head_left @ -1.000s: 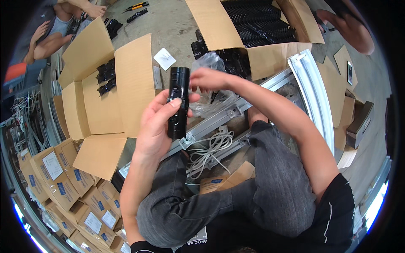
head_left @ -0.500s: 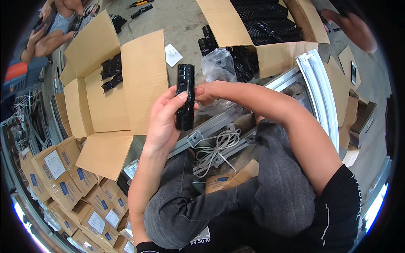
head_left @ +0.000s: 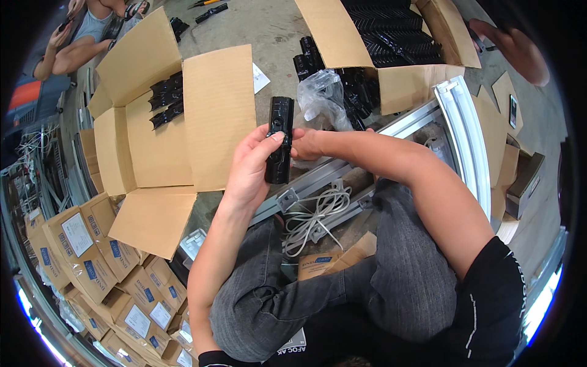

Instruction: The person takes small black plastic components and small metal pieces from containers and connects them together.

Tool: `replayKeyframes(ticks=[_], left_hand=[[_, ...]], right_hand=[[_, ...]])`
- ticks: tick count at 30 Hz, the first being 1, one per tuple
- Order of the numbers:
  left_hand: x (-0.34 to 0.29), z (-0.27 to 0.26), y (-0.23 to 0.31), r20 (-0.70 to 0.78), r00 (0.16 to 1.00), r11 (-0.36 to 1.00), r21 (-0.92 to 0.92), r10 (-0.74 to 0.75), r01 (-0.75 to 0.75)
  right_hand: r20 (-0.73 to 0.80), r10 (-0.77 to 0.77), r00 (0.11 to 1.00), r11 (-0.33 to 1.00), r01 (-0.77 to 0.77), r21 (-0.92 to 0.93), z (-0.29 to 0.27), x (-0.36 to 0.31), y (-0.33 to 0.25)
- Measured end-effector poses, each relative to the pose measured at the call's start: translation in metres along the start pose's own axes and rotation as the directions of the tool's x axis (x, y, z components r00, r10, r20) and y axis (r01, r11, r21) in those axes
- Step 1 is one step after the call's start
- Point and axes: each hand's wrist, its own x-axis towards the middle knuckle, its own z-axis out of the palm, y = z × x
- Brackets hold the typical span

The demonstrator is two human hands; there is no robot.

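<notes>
Upright in my left hand is a glossy black elongated part with a round hole near its middle. My thumb presses its front face while the fingers wrap behind. From the right, my right hand reaches to the part's edge with curled fingers; what they hold, if anything, is hidden. Behind it, a crumpled clear plastic bag lies beside several loose black parts. On the left, an open cardboard box contains a few similar black parts.
Another open carton, full of stacked black parts, stands at the far right. Silver metal rails and a coiled grey cable lie before me. Labelled cartons pile up at left. A phone rests on cardboard; another person sits far left.
My left hand has shifted right with the black part. My right hand has drawn down slightly and stays beside it. The view has moved a little.
</notes>
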Motion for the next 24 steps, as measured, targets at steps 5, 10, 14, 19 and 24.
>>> replayKeyframes(ticks=[5, 10, 14, 19, 24], left_hand=[[0.0, -0.006, -0.002, -0.008, 1.0, 1.0, -0.019, -0.007, 0.007], [0.002, -0.008, -0.004, 0.005, 1.0, 1.0, -0.024, -0.018, 0.018], [0.002, -0.01, -0.006, -0.014, 1.0, 1.0, 0.009, -0.022, 0.022], [0.003, -0.014, -0.009, -0.027, 1.0, 0.999, 0.03, -0.011, 0.012], [0.008, -0.009, -0.013, -0.007, 1.0, 1.0, 0.022, -0.007, 0.008]], right_hand=[[-0.082, -0.039, 0.996, 0.993, 0.03, -0.115, 0.0, 0.001, -0.003], [-0.162, -0.015, 0.987, 0.954, -0.035, -0.298, -0.008, -0.003, 0.01], [-0.341, -0.081, 0.937, 0.942, -0.039, -0.332, -0.02, -0.009, 0.003], [-0.168, 0.092, 0.982, 0.95, -0.137, -0.28, -0.043, -0.015, -0.02], [-0.304, 0.094, 0.948, 0.966, -0.16, -0.203, -0.048, -0.031, -0.02]])
